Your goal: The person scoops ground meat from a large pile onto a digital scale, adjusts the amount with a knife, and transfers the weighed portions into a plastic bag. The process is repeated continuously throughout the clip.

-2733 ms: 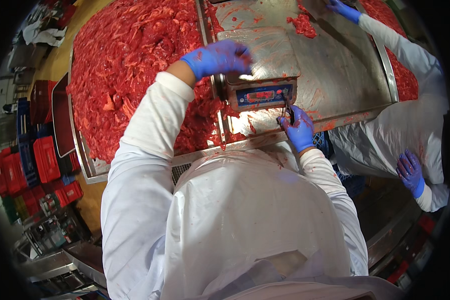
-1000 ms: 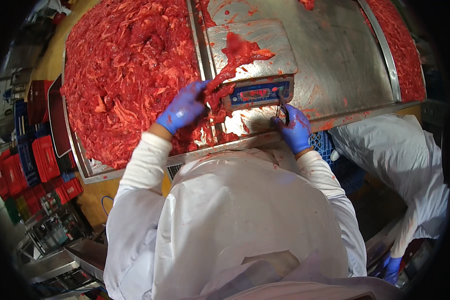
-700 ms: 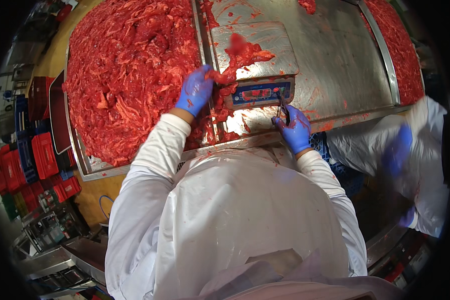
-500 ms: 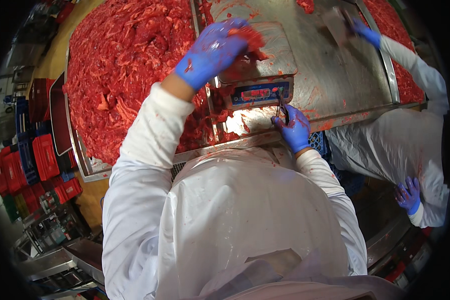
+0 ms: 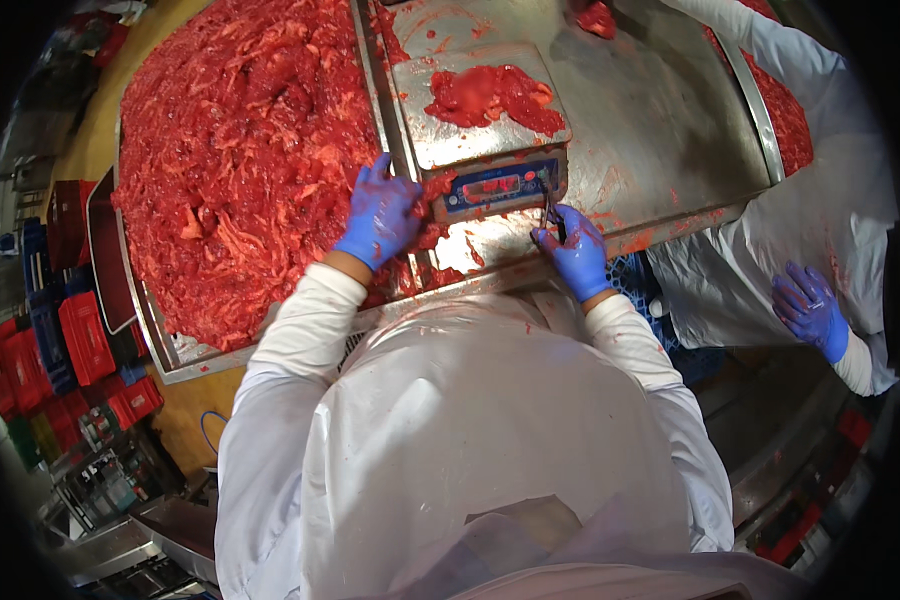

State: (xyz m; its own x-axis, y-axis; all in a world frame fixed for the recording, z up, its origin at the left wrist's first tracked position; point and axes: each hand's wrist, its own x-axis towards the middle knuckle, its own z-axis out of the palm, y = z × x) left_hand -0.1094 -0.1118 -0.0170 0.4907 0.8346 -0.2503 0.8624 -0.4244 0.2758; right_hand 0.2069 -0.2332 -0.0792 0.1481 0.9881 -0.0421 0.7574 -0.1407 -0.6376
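Observation:
My left hand (image 5: 380,215), in a blue glove, lies with fingers spread on the edge of a large heap of red minced meat (image 5: 240,150), just left of a steel scale (image 5: 440,140). A lump of the meat (image 5: 495,95) sits on the scale's platform. My right hand (image 5: 575,250), also gloved, rests on the steel table (image 5: 660,130) at the scale's front right corner. It pinches a thin dark tool (image 5: 553,208) that points up toward the scale's display (image 5: 500,187).
A co-worker in a white coat (image 5: 820,200) stands at the right, one blue-gloved hand (image 5: 810,310) hanging low. More meat (image 5: 785,110) lies along the table's right rim. Red and blue crates (image 5: 80,330) are stacked at lower left.
My left hand carried meat onto the scale's platform, let it go and dropped back to the heap's edge. My right hand stayed put. The co-worker's raised hand has left the table.

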